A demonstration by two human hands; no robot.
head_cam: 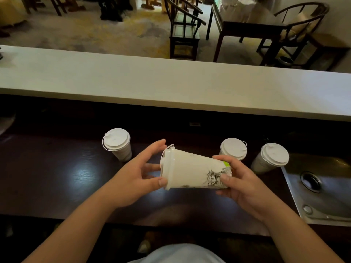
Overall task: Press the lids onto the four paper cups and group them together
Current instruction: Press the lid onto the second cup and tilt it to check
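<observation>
While the right hand (239,179) wraps its fingers and thumb around the narrow base of a white paper cup printed with a dark ink drawing (193,170), the left hand (138,173) cups the wide end, fingers spread and curled over the white plastic lid (167,167), thumb against its lower rim. The cup lies on its side in the air above the dark wooden counter (57,177), lid pointing left. Three more white lidded paper cups stand upright on the counter: one (118,144) to the left, one (234,148) just behind the right hand, one (270,157) further right (near the edge of a steel sink (326,188)). A pale raised ledge (171,82) runs behind them.
</observation>
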